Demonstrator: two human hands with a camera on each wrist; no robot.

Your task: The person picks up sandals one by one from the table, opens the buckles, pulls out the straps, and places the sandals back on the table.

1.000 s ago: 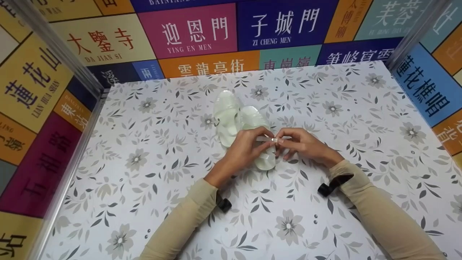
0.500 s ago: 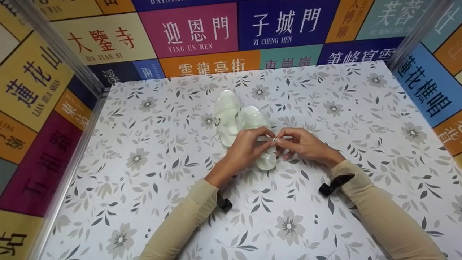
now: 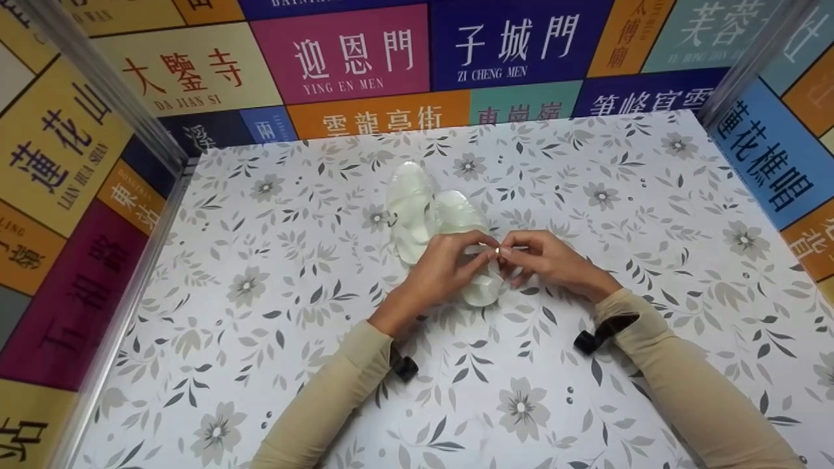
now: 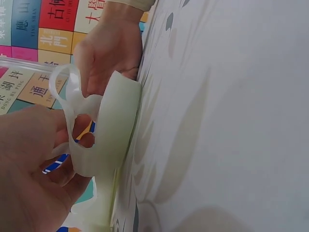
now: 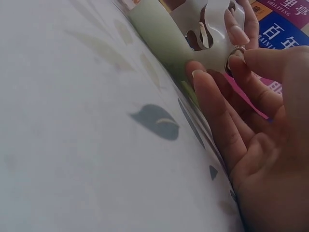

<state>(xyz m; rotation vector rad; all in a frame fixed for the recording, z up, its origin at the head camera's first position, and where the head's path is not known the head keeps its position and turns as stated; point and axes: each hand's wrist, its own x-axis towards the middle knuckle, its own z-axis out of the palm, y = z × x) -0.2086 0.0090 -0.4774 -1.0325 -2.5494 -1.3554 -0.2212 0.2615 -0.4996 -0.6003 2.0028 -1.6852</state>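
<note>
A pair of pale green sandals lies on the table, the left sandal (image 3: 409,195) untouched. Both hands meet at the outer side of the right sandal (image 3: 483,291), partly covering it. My left hand (image 3: 446,260) pinches the sandal's strap between thumb and forefinger. From the other side, my right hand (image 3: 547,260) pinches the small metal buckle (image 5: 234,60), its forefinger and thumb close to the left fingertips. In the left wrist view, the strap (image 4: 67,89) loops up above the thick sole (image 4: 116,121). Part of the buckle is hidden by fingers.
The sandals rest on a white floral-patterned tabletop (image 3: 260,365). Colourful panels with printed characters (image 3: 339,55) stand along the back and both sides. Both wrists carry black bands (image 3: 589,342) over beige sleeves.
Both hands stay in nearly the same place. The fingertips shift slightly at the buckle, and less of the white strap end shows between them now. The sandals have not moved.
</note>
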